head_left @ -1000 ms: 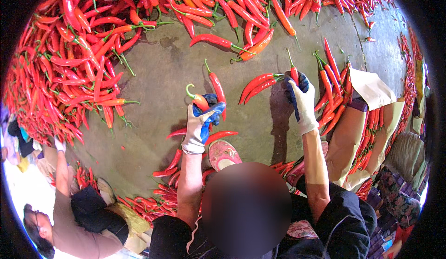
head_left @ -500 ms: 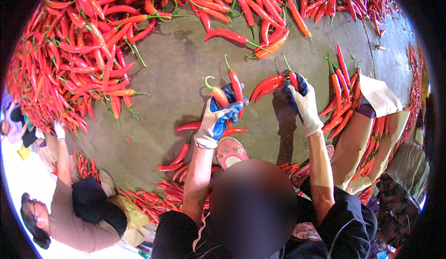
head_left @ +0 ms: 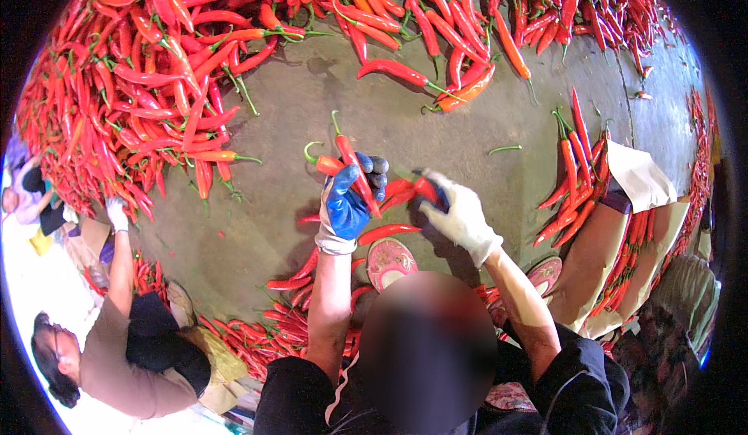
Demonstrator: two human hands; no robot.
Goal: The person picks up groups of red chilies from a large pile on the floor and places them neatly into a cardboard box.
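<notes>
My left hand [head_left: 347, 207], in a white glove with a blue palm, is closed round two red chili peppers. One pepper [head_left: 352, 162] stands up between the fingers with its green stem on top; the other, an orange-red pepper [head_left: 327, 164] with a hooked stem, leans out beside it. My right hand [head_left: 461, 218], gloved the same way, is closed and slightly blurred, close to the right of the left hand. Red chili peppers [head_left: 401, 193] stick out from its fingers toward the left hand. Below, a loose red pepper [head_left: 388, 234] lies on the floor.
Large heaps of red chilies [head_left: 117, 100] cover the far and left floor. A short green stem [head_left: 505, 150] lies on the concrete [head_left: 288, 115]. At right, an open brown paper carton [head_left: 596, 248] holds chilies, with more peppers [head_left: 573, 170] beside it. Another person [head_left: 132, 349] works at left.
My right hand has moved left and nearer me, bringing its peppers close to the left hand. The left hand has shifted slightly left, still holding its peppers. A green stem now shows on the floor.
</notes>
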